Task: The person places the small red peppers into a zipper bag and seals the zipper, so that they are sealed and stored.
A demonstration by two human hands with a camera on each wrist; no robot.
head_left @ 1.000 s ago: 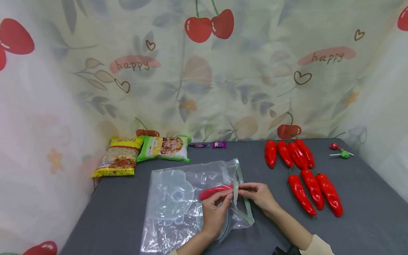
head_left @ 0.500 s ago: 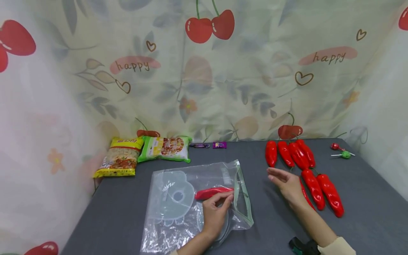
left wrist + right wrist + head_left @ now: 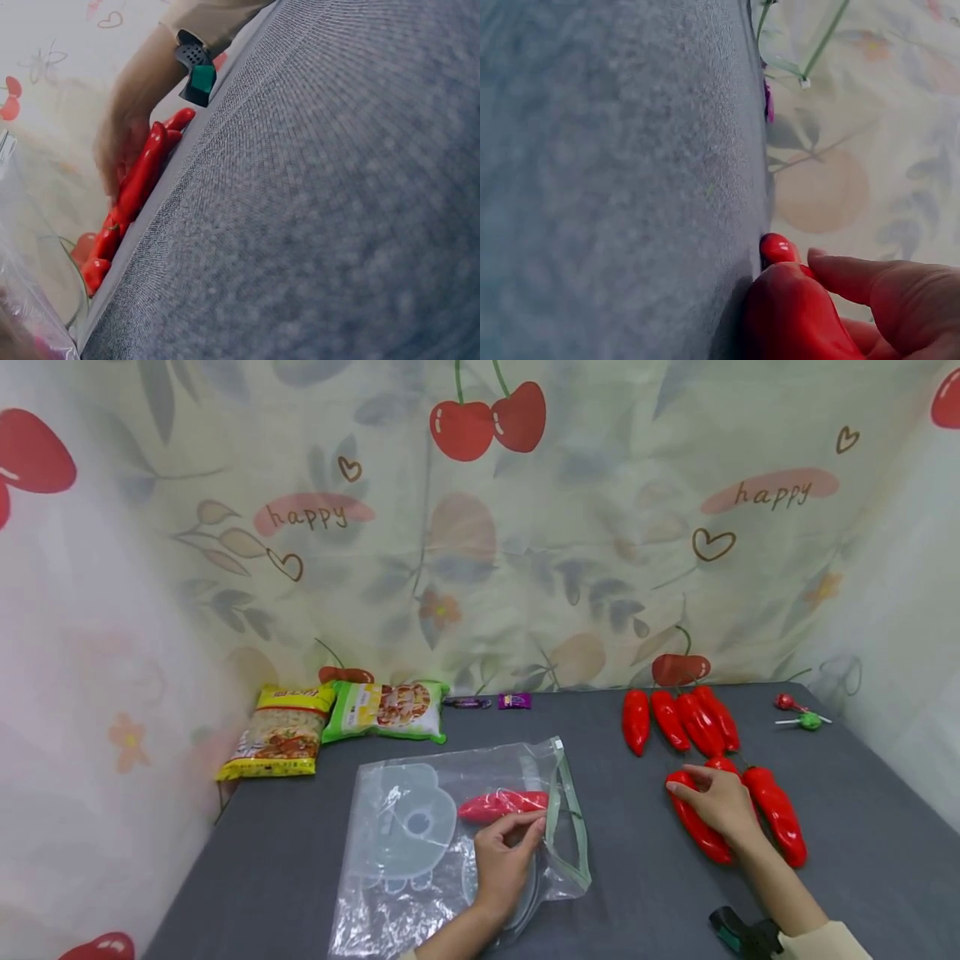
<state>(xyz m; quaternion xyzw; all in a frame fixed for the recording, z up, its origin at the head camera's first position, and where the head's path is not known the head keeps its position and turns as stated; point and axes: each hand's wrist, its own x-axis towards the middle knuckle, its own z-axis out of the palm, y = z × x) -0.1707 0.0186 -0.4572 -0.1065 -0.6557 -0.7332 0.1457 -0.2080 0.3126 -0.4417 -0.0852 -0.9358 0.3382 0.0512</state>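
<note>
A clear zip bag (image 3: pixel 375 902) with a pale printed figure and a grey-green zip edge lies flat, its mouth to the right. My left hand (image 3: pixel 502 864) pinches the bag close to that mouth. Inside it shows one red pepper (image 3: pixel 495 806), its thin stem reaching the opening. Over on the right, my right hand (image 3: pixel 723 802) grips the upper part of another long, glossy red pepper (image 3: pixel 697 827), thumb on its near side. The right wrist view shows the thumb (image 3: pixel 855 277) along this held pepper (image 3: pixel 795 315); the other fingers are partly hidden behind it.
Several more red peppers (image 3: pixel 699 725) lie behind and beside my right hand. Two lollipops (image 3: pixel 810 721) sit at the far right. Along the back are a yellow food packet (image 3: pixel 281 731), a green packet (image 3: pixel 388 710) and a small purple packet (image 3: pixel 514 701).
My right hand has left the bag's mouth, moved right and taken hold of another pepper, which has shifted slightly left. My left hand keeps its place on the bag.
</note>
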